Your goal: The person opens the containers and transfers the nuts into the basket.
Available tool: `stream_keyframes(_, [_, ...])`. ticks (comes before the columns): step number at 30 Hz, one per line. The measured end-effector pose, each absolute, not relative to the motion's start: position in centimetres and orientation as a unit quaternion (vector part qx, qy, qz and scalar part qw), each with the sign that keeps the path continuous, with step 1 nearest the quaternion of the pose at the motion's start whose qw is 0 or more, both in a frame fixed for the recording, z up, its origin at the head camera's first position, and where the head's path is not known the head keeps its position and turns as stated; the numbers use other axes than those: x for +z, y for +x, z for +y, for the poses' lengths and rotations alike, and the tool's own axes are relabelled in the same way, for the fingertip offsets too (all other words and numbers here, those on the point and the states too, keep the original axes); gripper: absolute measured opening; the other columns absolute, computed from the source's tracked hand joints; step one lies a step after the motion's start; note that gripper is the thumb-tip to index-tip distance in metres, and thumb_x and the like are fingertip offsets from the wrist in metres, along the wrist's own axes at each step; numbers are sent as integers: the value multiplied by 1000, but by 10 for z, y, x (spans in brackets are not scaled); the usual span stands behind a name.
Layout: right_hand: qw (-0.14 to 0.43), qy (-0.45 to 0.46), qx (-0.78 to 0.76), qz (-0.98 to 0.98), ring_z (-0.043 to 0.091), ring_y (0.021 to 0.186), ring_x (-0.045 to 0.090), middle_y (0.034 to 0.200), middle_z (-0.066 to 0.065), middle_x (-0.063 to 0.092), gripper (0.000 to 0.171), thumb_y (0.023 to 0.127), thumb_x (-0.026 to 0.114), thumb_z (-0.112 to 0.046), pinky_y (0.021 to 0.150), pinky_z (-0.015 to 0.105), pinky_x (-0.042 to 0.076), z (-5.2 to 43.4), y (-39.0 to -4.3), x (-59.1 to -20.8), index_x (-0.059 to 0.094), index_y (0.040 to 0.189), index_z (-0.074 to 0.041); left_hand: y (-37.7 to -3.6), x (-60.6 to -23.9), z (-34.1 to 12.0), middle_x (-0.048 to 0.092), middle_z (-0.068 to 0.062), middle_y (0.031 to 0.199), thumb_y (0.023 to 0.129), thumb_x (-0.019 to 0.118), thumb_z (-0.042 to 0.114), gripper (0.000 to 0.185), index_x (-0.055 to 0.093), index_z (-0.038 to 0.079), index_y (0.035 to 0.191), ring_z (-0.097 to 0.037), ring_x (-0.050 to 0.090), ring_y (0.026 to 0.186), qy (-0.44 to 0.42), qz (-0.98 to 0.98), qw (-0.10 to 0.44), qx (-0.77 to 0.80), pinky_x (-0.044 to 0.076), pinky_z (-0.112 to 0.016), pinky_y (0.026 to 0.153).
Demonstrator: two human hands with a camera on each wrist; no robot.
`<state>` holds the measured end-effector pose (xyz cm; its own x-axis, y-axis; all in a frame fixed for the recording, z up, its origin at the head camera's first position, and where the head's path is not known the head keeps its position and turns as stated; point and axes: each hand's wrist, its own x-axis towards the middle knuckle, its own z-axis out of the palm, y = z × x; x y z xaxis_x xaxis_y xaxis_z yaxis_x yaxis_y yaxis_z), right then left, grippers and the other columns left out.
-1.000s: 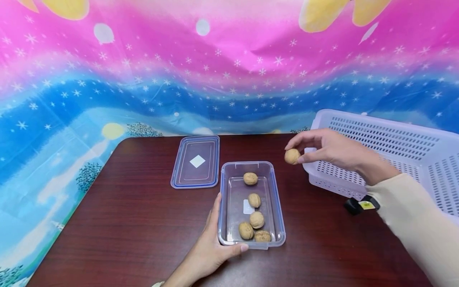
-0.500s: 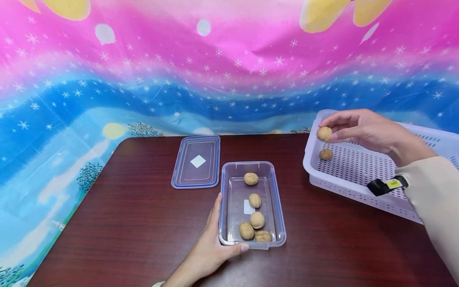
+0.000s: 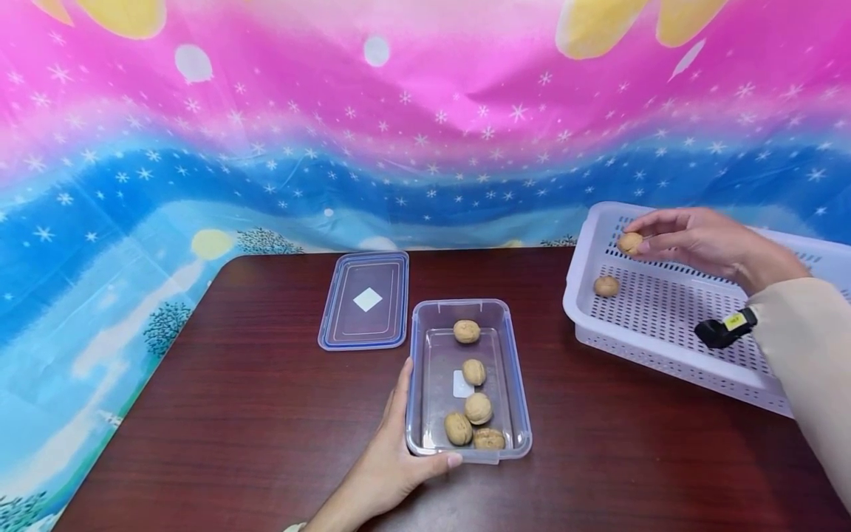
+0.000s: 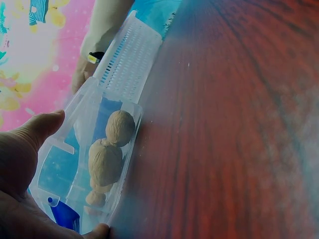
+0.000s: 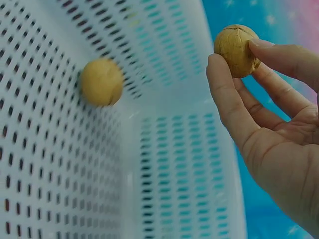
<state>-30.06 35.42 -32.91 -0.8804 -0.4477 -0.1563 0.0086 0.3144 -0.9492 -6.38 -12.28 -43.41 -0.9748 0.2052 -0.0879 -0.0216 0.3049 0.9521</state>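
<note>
Right now I have my right hand [image 3: 705, 240] up over the white basket [image 3: 671, 347], with a walnut [image 3: 629, 243] pinched between thumb and fingertips [image 5: 227, 94]. The wrist view shows that nut [image 5: 236, 50] held clear of the slotted floor, not touching it. A second walnut [image 3: 606, 286] lies on the basket floor just below and to the left of the held one, near the basket's left wall; in the right wrist view it shows as a blurred round shape [image 5: 101, 82] against the holes.

My left hand [image 3: 392, 462] is down on the table, gripping the near left corner of the clear box [image 3: 515, 384]: the thumb curls along the box's near end and the fingers lie up its left side. The left wrist view shows the thumb [image 4: 42, 127] against the clear wall.

Inside the box lie five walnuts: one [image 3: 467, 331] at the far end, one [image 3: 473, 372] near the middle beside a white label, and three [image 3: 477, 425] bunched together at the near end.

Left of the box and a little farther back, the box's lid [image 3: 364, 299] lies flat on the dark wooden table [image 3: 233, 414], apart from the box. The basket sits at the right edge of the table, well apart from the box. Behind the table hangs a pink and blue cloth [image 3: 266, 133] with snowflakes.
</note>
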Motion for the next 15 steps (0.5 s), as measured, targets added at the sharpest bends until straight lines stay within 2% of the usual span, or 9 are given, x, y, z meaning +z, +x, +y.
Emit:
stream_keyframes(6, [218, -109, -588, 772, 11, 106, 72, 114, -7, 75, 45, 103, 52, 9, 92, 31, 61, 363, -306, -342, 76, 118, -26, -65, -434, -122, 14, -6, 176, 73, 96, 29, 135, 2, 37, 169, -27, 21, 158, 59, 800, 97, 590, 16, -59, 125])
stream_keyframes(10, [229, -73, -582, 777, 10, 105, 72, 111, -9, 75, 44, 103, 55, 7, 94, 30, 60, 366, -310, -349, 76, 113, -30, -65, -434, -122, 13, -7, 176, 73, 96, 29, 135, 2, 37, 169, -28, 20, 158, 59, 798, 97, 592, 15, -59, 125])
stream_keyframes(15, [256, -50, -544, 798, 12, 109, 70, 113, -9, 69, 34, 102, 58, 2, 100, 31, 57, 368, -315, -360, 71, 114, -28, -65, -434, -123, 12, -7, 176, 73, 96, 29, 134, 2, 38, 169, -28, 19, 158, 57, 799, 98, 591, 15, -60, 125])
